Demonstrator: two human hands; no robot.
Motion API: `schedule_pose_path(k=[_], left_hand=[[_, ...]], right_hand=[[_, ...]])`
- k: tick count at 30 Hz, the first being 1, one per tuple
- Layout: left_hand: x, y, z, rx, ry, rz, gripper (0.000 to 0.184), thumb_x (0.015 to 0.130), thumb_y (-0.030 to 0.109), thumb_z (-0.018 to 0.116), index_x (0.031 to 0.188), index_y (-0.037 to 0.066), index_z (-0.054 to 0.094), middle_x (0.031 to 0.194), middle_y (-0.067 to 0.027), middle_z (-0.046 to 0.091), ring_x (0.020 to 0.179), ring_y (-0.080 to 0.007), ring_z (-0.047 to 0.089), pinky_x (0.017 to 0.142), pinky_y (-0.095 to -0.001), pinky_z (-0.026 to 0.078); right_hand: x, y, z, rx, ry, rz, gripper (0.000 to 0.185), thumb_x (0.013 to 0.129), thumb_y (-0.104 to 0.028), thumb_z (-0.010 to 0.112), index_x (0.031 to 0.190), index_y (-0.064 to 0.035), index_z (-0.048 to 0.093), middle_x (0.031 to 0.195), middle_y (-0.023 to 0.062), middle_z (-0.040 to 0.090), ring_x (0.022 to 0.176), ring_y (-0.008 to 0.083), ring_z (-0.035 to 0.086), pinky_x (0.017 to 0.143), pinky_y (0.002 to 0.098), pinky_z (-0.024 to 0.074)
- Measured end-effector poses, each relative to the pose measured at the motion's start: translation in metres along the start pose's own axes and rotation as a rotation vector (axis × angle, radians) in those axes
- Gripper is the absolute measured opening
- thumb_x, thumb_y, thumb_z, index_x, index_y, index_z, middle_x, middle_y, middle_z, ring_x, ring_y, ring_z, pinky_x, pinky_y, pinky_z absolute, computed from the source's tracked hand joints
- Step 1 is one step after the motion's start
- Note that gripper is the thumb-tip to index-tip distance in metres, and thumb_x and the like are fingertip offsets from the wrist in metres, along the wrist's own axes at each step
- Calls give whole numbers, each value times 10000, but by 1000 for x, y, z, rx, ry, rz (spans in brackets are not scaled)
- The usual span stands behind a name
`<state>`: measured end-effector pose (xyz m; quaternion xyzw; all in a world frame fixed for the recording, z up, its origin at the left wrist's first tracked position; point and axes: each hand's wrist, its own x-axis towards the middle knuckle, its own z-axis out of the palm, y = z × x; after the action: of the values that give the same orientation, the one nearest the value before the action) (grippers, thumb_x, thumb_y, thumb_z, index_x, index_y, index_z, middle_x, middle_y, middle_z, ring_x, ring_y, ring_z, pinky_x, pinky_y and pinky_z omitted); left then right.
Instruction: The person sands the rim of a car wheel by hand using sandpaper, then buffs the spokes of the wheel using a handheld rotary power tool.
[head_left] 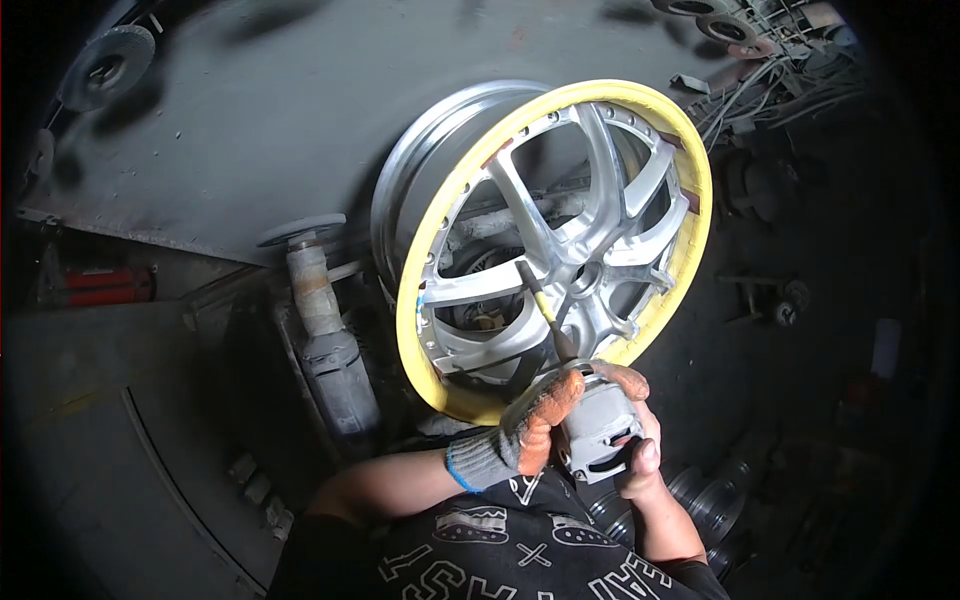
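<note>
A grey, dust-coated power grinder (603, 425) with slots in its rear housing is held between my two hands, close to my chest. My left hand (535, 425), in a grey glove with orange coating, wraps its left side. My right hand (643, 440) closes around the right side; an orange covering shows on its upper part, while other fingers look bare. The grinder's long slim shaft (542, 305), banded in yellow, points up to the spokes of a silver alloy wheel (590, 225). Its dark tip overlaps a spoke near the hub; contact is unclear. Yellow tape (409, 320) covers the wheel's rim edge.
A second grey power tool (338, 375) with a disc on top stands left of the wheel. Behind is a grey panel (280, 130). Cables (765, 95) and discs crowd the upper right. Dark round parts (715, 500) lie at lower right, and a red object (105, 287) sits far left.
</note>
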<state>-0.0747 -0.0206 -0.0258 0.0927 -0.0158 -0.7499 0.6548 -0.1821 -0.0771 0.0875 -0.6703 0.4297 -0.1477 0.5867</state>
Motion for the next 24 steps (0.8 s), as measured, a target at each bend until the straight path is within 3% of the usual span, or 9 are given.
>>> schedule_pose_path(k=[2, 4, 7, 11, 14, 16, 20, 22, 24], left_hand=[[-5, 30, 23, 39, -114, -60, 880, 877, 731, 471, 1276, -49, 558, 1367, -155, 515, 1231, -225, 526, 1062, -363, 396], [-13, 31, 23, -31, -84, 25, 428, 1004, 396, 527, 1207, 29, 613, 1236, -56, 612, 1124, -121, 564, 999, -300, 429], [-30, 53, 31, -32, -191, 98, 679, 923, 585, 539, 1250, -8, 581, 1280, -126, 592, 1194, -218, 553, 1042, -360, 406], [-50, 63, 18, -29, -227, 102, 892, 856, 708, 534, 1320, -53, 506, 1405, -161, 477, 1217, -244, 539, 1038, -372, 421], [-69, 72, 15, -59, -166, 79, 948, 831, 745, 532, 1340, -53, 488, 1396, -162, 484, 1209, -241, 543, 1024, -369, 433], [-73, 78, 14, -26, -156, 69, 963, 818, 751, 543, 1344, -54, 488, 1389, -162, 486, 1205, -235, 545, 1018, -367, 437], [-67, 72, 11, -74, -255, 162, 837, 859, 653, 583, 1328, -35, 498, 1341, -136, 526, 1175, -214, 562, 1002, -361, 456], [-77, 45, -20, -226, -85, 46, 671, 905, 553, 598, 1290, 8, 526, 1286, -99, 566, 1140, -194, 579, 992, -364, 470], [-55, 13, -37, -281, -112, -41, 532, 952, 453, 579, 1297, 52, 525, 1278, -58, 574, 1144, -154, 573, 999, -355, 468]], right_hand=[[0, 2, 5, -1, -8, -15, 1040, 853, -780, 376, 1381, 116, 403, 1265, 217, 587, 1139, 277, 604, 975, 366, 460], [-2, 2, 6, -3, -73, -32, 963, 881, -716, 379, 1379, 108, 406, 1289, 242, 565, 1175, 319, 588, 1013, 394, 434], [7, -15, 16, -182, -192, -159, 824, 905, -593, 384, 1374, 83, 419, 1284, 274, 554, 1163, 389, 592, 1009, 410, 438], [10, -13, 36, -191, -264, -225, 739, 925, -509, 436, 1395, 60, 387, 1287, 286, 547, 1160, 429, 582, 1010, 440, 437], [9, -20, 49, -194, -337, -155, 736, 919, -507, 467, 1398, 45, 379, 1274, 289, 559, 1140, 453, 593, 986, 455, 464], [10, -15, 55, -232, -333, -231, 734, 917, -500, 474, 1403, 40, 372, 1262, 288, 567, 1104, 461, 611, 960, 459, 483], [8, -21, 55, -206, -285, -179, 740, 912, -510, 470, 1397, 43, 386, 1243, 292, 576, 1112, 457, 603, 981, 455, 464], [7, -19, 46, -271, -189, -301, 757, 907, -529, 456, 1388, 53, 403, 1236, 294, 577, 1126, 438, 597, 995, 447, 447], [1, -22, 38, -262, -131, -205, 794, 902, -563, 429, 1368, 80, 426, 1247, 284, 572, 1140, 406, 596, 1011, 434, 431]])
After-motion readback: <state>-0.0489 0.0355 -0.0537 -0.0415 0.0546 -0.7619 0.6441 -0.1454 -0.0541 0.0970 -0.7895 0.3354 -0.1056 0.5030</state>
